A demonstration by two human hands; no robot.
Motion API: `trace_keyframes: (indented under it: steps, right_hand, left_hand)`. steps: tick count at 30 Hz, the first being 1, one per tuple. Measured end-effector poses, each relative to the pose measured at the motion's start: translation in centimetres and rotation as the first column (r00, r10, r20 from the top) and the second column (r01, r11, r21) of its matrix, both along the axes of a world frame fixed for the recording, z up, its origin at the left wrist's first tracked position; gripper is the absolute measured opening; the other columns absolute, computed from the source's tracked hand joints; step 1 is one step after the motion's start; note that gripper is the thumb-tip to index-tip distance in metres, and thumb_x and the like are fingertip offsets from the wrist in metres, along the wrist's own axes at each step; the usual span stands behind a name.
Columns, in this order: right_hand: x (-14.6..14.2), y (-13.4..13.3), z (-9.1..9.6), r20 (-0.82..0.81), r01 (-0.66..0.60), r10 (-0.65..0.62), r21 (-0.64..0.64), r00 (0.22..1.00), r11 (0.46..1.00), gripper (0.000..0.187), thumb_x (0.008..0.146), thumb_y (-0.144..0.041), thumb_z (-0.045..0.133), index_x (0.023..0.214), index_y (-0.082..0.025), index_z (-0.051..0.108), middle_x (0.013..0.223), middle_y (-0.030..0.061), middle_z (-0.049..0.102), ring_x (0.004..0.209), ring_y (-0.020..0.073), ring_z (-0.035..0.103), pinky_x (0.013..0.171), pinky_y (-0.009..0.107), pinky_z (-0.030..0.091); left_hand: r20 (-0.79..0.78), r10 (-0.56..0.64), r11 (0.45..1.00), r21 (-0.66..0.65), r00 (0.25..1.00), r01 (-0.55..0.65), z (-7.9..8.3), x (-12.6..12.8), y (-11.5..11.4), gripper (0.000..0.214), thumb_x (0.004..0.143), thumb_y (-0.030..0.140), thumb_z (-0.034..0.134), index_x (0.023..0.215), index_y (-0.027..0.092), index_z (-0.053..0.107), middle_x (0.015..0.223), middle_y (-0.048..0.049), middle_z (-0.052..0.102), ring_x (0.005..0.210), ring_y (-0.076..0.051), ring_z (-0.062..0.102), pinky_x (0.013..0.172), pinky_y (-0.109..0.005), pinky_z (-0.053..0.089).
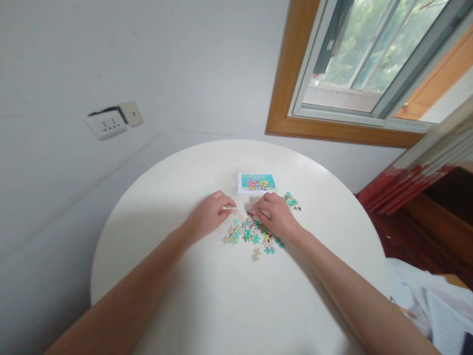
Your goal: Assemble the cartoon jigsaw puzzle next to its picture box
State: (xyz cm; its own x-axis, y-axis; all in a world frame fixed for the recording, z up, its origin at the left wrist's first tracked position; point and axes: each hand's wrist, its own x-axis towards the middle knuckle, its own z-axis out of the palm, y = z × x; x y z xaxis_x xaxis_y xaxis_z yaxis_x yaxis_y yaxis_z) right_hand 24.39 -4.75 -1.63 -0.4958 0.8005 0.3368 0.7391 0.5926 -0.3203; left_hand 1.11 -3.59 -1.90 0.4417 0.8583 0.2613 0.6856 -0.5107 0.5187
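A loose heap of jigsaw puzzle pieces (246,231) lies on the white round table (207,310), some teal and colored, others beige side up. At the heap's upper left, my left hand (211,214) pinches a beige puzzle piece (236,211) at the fingertips. Curled over the heap's upper right, my right hand (275,213) has thumb and fingers closed on a small dark-reddish puzzle piece (251,212), mostly covered by the fingers. Just beyond the hands lies a teal picture card (257,183) with cartoon figures and a white border.
A smaller cluster of puzzle pieces (290,199) sits right of my right hand. Behind the table is a wall with a socket (107,123) and a wood-framed window (278,106). A red and white curtain (399,182) hangs at right, above papers (432,305).
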Motion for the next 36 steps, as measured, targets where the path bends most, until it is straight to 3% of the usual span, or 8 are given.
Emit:
trace_keyframes:
  steps: [4,7,11,19,22,25,30,36]
  right_hand:
    - [-0.8,-1.7,0.7,0.023,-0.196,0.197,-0.053,0.98,0.979,0.018,0.087,-0.026,0.059,0.101,-0.025,0.071,0.093,0.005,0.06,0.089,0.0182,0.049,0.081,0.032,0.034]
    - [-1.6,-2.4,0.7,0.039,-0.226,0.229,-0.071,0.973,0.972,0.025,0.085,-0.035,0.063,0.108,-0.026,0.069,0.099,0.0055,0.059,0.094,0.0192,0.048,0.082,0.033,0.034]
    - [-1.9,-2.4,0.4,0.074,-0.211,0.216,-0.074,0.974,0.975,0.024,0.084,-0.029,0.064,0.107,-0.025,0.069,0.099,0.006,0.058,0.096,0.0199,0.047,0.081,0.033,0.033]
    - [-1.3,-2.2,0.3,0.039,-0.175,0.176,-0.034,0.984,0.984,0.018,0.089,-0.025,0.057,0.098,-0.026,0.072,0.093,0.0056,0.06,0.093,0.0193,0.047,0.079,0.033,0.032]
    - [-1.1,-2.0,0.4,0.007,-0.045,0.045,-0.048,0.999,0.998,0.014,0.087,-0.03,0.06,0.091,-0.024,0.072,0.094,0.0062,0.059,0.093,0.0206,0.048,0.081,0.035,0.033]
    - [-1.2,-2.3,0.7,-0.014,0.042,-0.043,-0.034,0.999,0.999,0.015,0.085,-0.028,0.062,0.096,-0.023,0.069,0.098,0.0071,0.057,0.095,0.0217,0.047,0.082,0.036,0.033]
    - [-2.0,-3.3,0.8,0.036,-0.174,0.177,-0.074,0.984,0.982,0.015,0.082,-0.032,0.066,0.096,-0.028,0.07,0.1,0.0048,0.057,0.096,0.0206,0.046,0.08,0.034,0.031]
    - [-2.3,-3.0,-0.1,-0.059,-0.166,0.159,-0.133,0.986,0.977,0.008,0.078,-0.029,0.071,0.083,-0.024,0.071,0.094,0.0037,0.059,0.092,0.0189,0.049,0.078,0.032,0.033]
  left_hand:
    - [0.007,-0.146,0.981,-0.127,0.989,0.145,0.7,-0.9,0.0,0.016,0.079,0.029,0.058,0.086,0.018,0.068,0.083,-0.0026,0.06,0.07,-0.014,0.056,0.071,-0.026,0.046]
    - [0.003,-0.229,0.943,-0.246,0.973,0.223,1.2,-1.6,-0.1,0.021,0.075,0.033,0.06,0.089,0.018,0.066,0.083,-0.0023,0.061,0.072,-0.014,0.055,0.069,-0.024,0.045]
    - [-0.008,-0.297,0.889,-0.367,0.955,0.273,1.7,-2.0,-0.6,0.028,0.071,0.034,0.064,0.095,0.019,0.063,0.094,-0.002,0.06,0.074,-0.013,0.057,0.068,-0.023,0.046]
    - [-0.036,-0.372,0.867,-0.372,0.928,0.333,0.9,-2.0,-0.9,0.034,0.074,0.036,0.065,0.105,0.022,0.061,0.104,-0.0041,0.057,0.083,-0.016,0.057,0.077,-0.026,0.046]
    - [-0.027,-0.372,0.866,-0.369,0.928,0.337,1.0,-1.9,-0.9,0.032,0.075,0.037,0.064,0.102,0.021,0.063,0.1,-0.0042,0.057,0.082,-0.016,0.057,0.075,-0.026,0.046]
    - [-0.037,-0.365,0.87,-0.368,0.93,0.327,1.2,-1.8,-0.9,0.032,0.075,0.04,0.064,0.101,0.02,0.064,0.099,-0.0043,0.057,0.079,-0.016,0.057,0.074,-0.026,0.046]
    - [-0.019,-0.366,0.87,-0.362,0.93,0.335,1.0,-1.8,-0.8,0.03,0.075,0.037,0.064,0.1,0.02,0.061,0.099,-0.0034,0.057,0.081,-0.015,0.056,0.075,-0.026,0.046]
    - [-0.004,-0.33,0.887,-0.344,0.944,0.308,0.7,-1.6,-0.6,0.023,0.074,0.033,0.064,0.091,0.019,0.057,0.09,-0.0012,0.054,0.079,-0.014,0.052,0.07,-0.023,0.045]
